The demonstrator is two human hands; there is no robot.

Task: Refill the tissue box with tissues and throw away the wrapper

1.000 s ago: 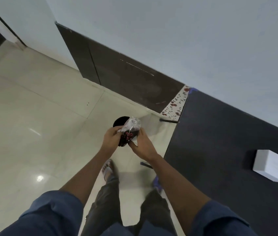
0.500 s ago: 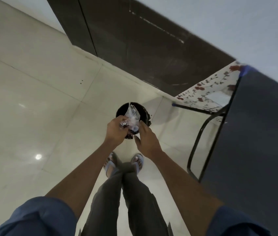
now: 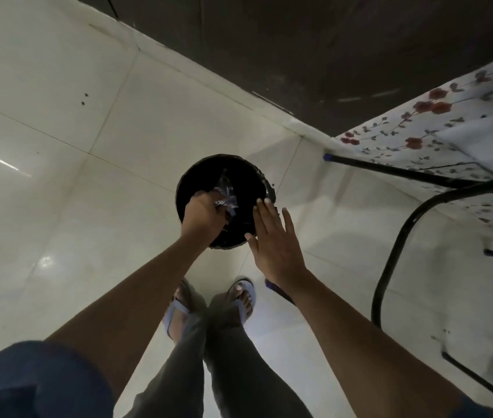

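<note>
Since 0.5 s ago the right hand [image 3: 275,248] has let go and pulled back off the wrapper [image 3: 225,196], and the left hand [image 3: 204,217] has carried it lower, over the mouth of the black bin [image 3: 257,179]; view has also dipped closer to the floor [image 3: 88,116].

Left hand closed, fingers pinching the crumpled clear wrapper; wrapper sits above the bin opening, toward its left rim; cannot tell if it is below rim level. Right hand flat, fingers spread and straight, holding nothing, hovering over the bin's right rim. Bin stands on the tile near the wall base, table leg [image 3: 396,170] well to its right; 2 sandalled feet just behind the bin. Tissue box not in view.

Risks, judged: wrapper is light film; released this close to the left rim it may catch the liner edge or drift out onto the floor; static could keep it stuck to the fingers; a foot may nudge the bin.
</note>
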